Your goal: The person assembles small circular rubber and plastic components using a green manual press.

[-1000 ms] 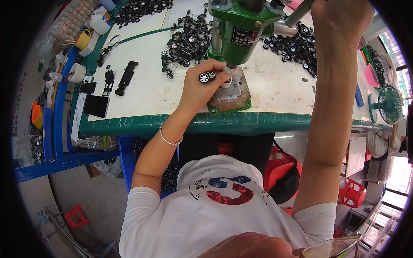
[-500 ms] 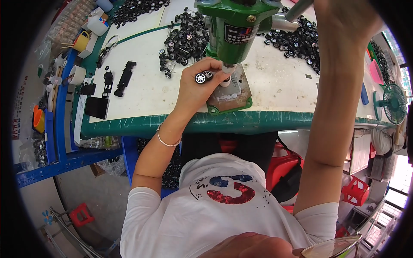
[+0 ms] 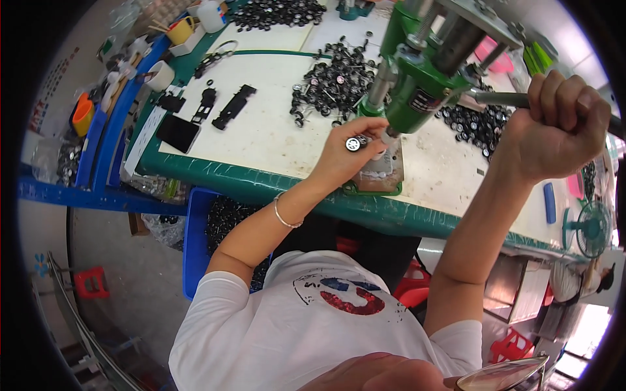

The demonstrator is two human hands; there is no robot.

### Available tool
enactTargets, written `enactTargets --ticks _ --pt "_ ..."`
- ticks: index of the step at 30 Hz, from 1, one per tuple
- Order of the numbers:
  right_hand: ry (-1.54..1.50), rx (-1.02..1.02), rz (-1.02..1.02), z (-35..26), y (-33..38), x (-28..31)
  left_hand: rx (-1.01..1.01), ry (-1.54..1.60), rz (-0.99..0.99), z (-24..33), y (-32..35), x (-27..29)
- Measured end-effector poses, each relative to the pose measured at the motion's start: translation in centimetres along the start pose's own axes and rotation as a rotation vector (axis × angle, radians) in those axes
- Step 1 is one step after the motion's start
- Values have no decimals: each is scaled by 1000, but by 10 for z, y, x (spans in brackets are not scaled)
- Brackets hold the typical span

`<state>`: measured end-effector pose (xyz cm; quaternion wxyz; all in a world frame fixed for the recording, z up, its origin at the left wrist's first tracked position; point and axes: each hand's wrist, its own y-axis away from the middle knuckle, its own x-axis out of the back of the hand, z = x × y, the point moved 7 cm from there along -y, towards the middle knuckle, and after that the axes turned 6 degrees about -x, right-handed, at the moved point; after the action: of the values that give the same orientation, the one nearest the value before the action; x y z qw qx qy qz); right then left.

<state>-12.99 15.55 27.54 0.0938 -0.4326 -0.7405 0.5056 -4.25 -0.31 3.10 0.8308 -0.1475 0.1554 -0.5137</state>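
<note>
My left hand [image 3: 342, 153] is closed in a pinch at the foot of a green hand press [image 3: 420, 98]. Small black toy wheels [image 3: 353, 144] with silver hubs show between its fingers. The fingertips are right under the press's ram [image 3: 389, 138], above the metal base plate [image 3: 390, 171]; what sits exactly under the ram is partly hidden by them. My right hand [image 3: 564, 127] is wrapped round the press's metal lever [image 3: 502, 99], off to the right.
Behind the press lie heaps of black wheels, some on axles [image 3: 332, 81], and more wheels [image 3: 473, 124] to its right. On the left are black chassis parts [image 3: 233, 107] and a phone [image 3: 178, 133]. A blue bin [image 3: 195, 247] stands below the table edge.
The view has swung, so the press and table now appear farther right and tilted. My right hand, on the lever, shows lower in the picture. My left hand stays at the ram with the wheels.
</note>
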Motion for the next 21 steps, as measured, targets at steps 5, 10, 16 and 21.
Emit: enactTargets --ticks 5,10,16,21 --pt "-8 -293 56 37 -30 -11 -44 71 32 1 2 2" --pt "-78 -591 -66 132 -84 41 103 242 61 -4 4 3" --pt "-180 -663 -344 149 -38 28 343 641 244 -26 19 67" --pt "151 -816 84 139 28 118 449 333 404 -34 33 139"
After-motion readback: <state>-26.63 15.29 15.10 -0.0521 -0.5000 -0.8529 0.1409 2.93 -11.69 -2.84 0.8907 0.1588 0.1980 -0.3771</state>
